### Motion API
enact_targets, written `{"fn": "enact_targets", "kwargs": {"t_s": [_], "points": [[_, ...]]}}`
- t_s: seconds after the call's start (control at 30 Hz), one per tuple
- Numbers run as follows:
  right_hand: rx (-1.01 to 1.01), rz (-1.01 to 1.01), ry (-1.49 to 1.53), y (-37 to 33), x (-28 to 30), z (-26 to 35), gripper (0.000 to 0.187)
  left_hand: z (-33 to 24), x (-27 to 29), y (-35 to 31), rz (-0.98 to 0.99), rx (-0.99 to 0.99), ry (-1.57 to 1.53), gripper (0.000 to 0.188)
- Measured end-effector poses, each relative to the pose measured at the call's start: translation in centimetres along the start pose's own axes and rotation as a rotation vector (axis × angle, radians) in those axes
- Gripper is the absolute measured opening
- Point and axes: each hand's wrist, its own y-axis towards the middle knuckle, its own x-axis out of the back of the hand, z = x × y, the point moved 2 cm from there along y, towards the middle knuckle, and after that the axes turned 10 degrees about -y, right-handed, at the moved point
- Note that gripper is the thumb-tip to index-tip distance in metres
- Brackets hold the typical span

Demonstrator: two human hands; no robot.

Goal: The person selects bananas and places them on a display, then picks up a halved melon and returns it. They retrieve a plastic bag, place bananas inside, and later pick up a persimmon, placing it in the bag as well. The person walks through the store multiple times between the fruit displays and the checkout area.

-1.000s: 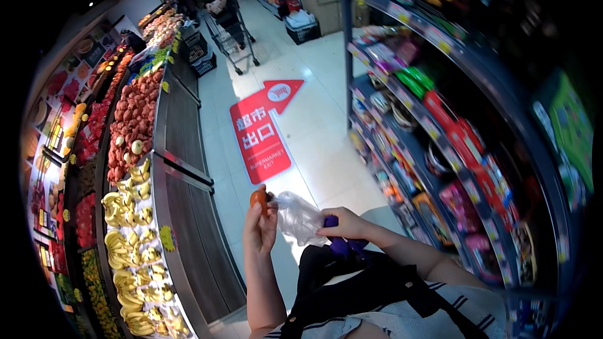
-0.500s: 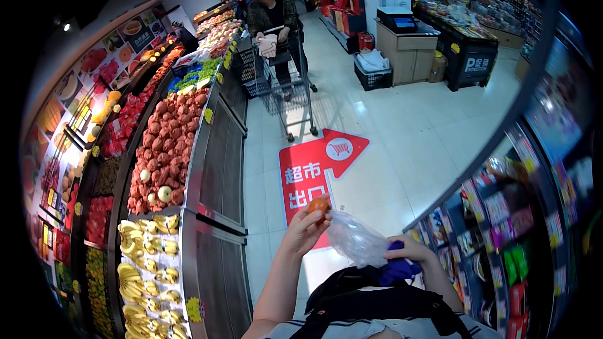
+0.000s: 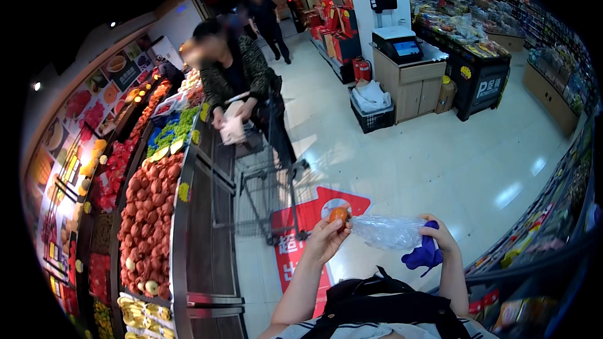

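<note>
My left hand (image 3: 322,240) pinches a small round orange-red fruit (image 3: 338,215) between its fingertips, at chest height in front of me. From beside the fruit a clear plastic bag (image 3: 388,231) stretches across to my right hand (image 3: 441,233). Whether the fruit lies inside the bag's end or only against it, I cannot tell. The right fingers are closed on the bag's other end, together with a crumpled purple cloth (image 3: 422,256) that hangs below them.
Ahead on the left, a person (image 3: 235,81) leans over a shopping cart (image 3: 260,188). Along the left runs a produce stand with onions (image 3: 151,226) and bananas (image 3: 143,317). A weighing counter (image 3: 405,81) and a black crate (image 3: 370,110) stand ahead right; packed shelves (image 3: 534,257) line the right.
The cart and its person have come nearer and left. Both hands have risen and shifted right, and the bag is now stretched level between them. Another person shows farther back.
</note>
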Motion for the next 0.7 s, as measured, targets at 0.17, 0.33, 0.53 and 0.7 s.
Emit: {"fn": "enact_targets", "kwargs": {"t_s": [0.17, 0.33, 0.53, 0.7], "points": [[-0.010, -0.129, -0.109, 12.8, 5.6, 8.1, 0.050, -2.9, -0.6, 16.9, 0.054, -0.039, 0.040, 0.051], [0.135, -0.247, -0.039, 26.1, 15.6, 12.0, 0.031, -4.3, -1.7, 36.4, 0.114, 0.079, 0.058, 0.052], [0.102, -0.584, -0.067, 35.5, 26.2, 15.1, 0.020, -4.9, -4.0, 57.6, 0.129, 0.220, 0.164, 0.050], [0.181, -0.972, 0.039, 40.5, 38.1, 16.2, 0.020, -1.5, -8.5, 76.3, 0.173, 0.311, 0.212, 0.049]]}}
